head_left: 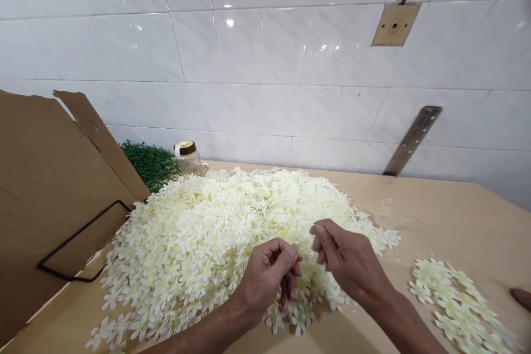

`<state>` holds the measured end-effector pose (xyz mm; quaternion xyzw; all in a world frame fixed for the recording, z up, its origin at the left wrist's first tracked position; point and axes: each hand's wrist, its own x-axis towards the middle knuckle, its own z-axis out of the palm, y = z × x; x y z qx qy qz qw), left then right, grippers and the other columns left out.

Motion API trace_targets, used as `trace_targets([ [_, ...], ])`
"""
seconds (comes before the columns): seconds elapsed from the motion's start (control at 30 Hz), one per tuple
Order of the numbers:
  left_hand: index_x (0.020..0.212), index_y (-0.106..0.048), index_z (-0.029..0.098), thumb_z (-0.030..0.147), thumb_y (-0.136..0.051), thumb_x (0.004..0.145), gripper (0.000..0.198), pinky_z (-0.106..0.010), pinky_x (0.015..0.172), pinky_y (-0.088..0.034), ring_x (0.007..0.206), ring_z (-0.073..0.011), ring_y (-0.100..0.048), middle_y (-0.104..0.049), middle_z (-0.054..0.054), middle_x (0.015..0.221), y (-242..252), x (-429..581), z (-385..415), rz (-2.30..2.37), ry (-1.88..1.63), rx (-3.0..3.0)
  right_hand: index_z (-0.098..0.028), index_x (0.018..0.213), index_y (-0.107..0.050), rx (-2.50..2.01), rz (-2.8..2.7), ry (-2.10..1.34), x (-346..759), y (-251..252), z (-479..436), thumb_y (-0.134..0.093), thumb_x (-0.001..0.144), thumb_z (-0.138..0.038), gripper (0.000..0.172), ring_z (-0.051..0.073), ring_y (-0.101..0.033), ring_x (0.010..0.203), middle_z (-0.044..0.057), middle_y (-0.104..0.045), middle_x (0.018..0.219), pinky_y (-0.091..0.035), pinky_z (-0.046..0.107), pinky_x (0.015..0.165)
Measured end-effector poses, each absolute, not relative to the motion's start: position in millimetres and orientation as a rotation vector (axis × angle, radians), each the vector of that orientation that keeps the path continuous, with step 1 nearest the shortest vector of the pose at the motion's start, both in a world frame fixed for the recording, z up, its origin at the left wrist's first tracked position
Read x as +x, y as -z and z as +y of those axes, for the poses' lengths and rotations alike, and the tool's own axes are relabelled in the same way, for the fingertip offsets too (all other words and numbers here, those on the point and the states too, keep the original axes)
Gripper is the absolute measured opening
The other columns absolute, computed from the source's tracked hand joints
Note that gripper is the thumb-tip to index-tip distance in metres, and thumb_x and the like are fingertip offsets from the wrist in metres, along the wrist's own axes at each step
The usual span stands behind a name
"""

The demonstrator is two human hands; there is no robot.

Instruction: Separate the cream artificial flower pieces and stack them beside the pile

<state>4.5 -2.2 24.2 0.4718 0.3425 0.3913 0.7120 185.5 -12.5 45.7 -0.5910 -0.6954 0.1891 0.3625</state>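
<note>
A large heap of pale cream artificial flowers covers the middle of the tan table. My left hand is over the heap's front edge, thumb and forefinger pinched together; anything between them is too small to make out. Just to the right, my right hand hovers above the flowers with its fingers curled and pressed together, and what it holds, if anything, is hidden. The two hands are close but apart. A smaller patch of the same flowers lies at the right.
At the left stands a cardboard box with a black wire frame against it. Behind the heap are green artificial foliage and a jar with a brown and yellow lid. A metal strip leans on the tiled wall.
</note>
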Motion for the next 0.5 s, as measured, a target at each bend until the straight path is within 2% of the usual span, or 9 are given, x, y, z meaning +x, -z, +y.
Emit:
trace_targets([
  [0.1,0.076,-0.057,0.013,0.054,-0.067,0.082,0.042,-0.018,0.031,-0.035,0.039,-0.0095,-0.051,-0.056,0.000,0.058,-26,5,-3,0.709,-0.837,1.047,-0.021,0.104,-0.059,-1.294,-1.428,-0.882,193,-53,-8,-0.046,0.098,-0.048,0.030,0.017,-0.065,0.070,0.008,-0.066,0.100,-0.056,0.030,0.054],
  [0.17,0.077,-0.058,0.013,0.052,-0.066,0.083,0.040,-0.018,0.032,-0.035,0.039,-0.0092,-0.051,-0.057,0.000,0.057,-26,5,-7,0.648,-0.764,1.069,-0.022,0.114,-0.056,-1.164,-1.262,-1.006,200,-55,-5,-0.055,0.094,-0.047,0.032,0.019,-0.066,0.076,0.010,-0.064,0.109,-0.059,0.034,0.055],
  [0.27,0.078,-0.059,0.013,0.051,-0.065,0.084,0.039,-0.018,0.034,-0.035,0.036,-0.0086,-0.047,-0.055,0.000,0.050,-20,7,-19,0.561,-0.578,1.130,-0.021,0.116,-0.055,-1.086,-1.166,-1.093,212,-55,-1,-0.065,0.089,-0.044,0.036,0.015,-0.063,0.066,0.008,-0.066,0.101,-0.059,0.033,0.053],
  [0.4,0.078,-0.066,0.011,0.050,-0.074,0.076,0.040,-0.016,0.043,-0.033,0.047,-0.0063,-0.048,-0.056,0.000,0.057,-3,14,-40,0.549,-0.425,1.249,-0.019,0.105,-0.063,-1.093,-1.131,-1.144,227,-54,3,-0.070,0.085,-0.043,0.033,0.010,-0.055,0.053,0.002,-0.065,0.081,-0.050,0.024,0.043],
  [0.5,0.072,-0.069,0.011,0.060,-0.076,0.067,0.050,-0.017,0.046,-0.030,0.049,-0.0045,-0.042,-0.053,0.000,0.058,14,20,-47,0.531,-0.390,1.330,-0.016,0.086,-0.065,-1.137,-1.153,-1.148,232,-53,3,-0.068,0.086,-0.048,0.032,0.007,-0.048,0.045,-0.001,-0.058,0.066,-0.044,0.021,0.038],
])
